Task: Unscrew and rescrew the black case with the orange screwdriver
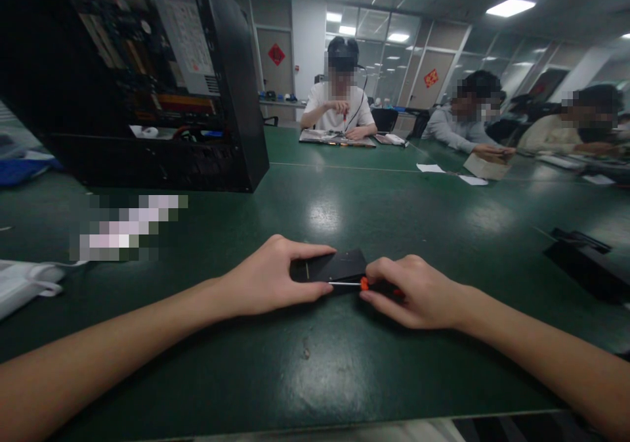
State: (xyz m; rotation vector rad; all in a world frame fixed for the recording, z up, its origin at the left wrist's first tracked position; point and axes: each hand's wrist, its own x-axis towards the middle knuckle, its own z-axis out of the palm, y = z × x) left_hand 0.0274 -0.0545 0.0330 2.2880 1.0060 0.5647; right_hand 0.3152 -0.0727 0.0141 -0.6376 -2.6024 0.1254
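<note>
Close together on the green table (pixel 344 376), the left hand (pixel 268 278) pinches a flat black device (pixel 335 266) to steady it, while the right hand (pixel 411 291) grips a small orange-collared screwdriver (pixel 352 284), tip at the device's near edge. Its cover looks closed, so work seems early. Beyond the left hand stands an open computer case (pixel 147 81); other people sit farther off.
</note>
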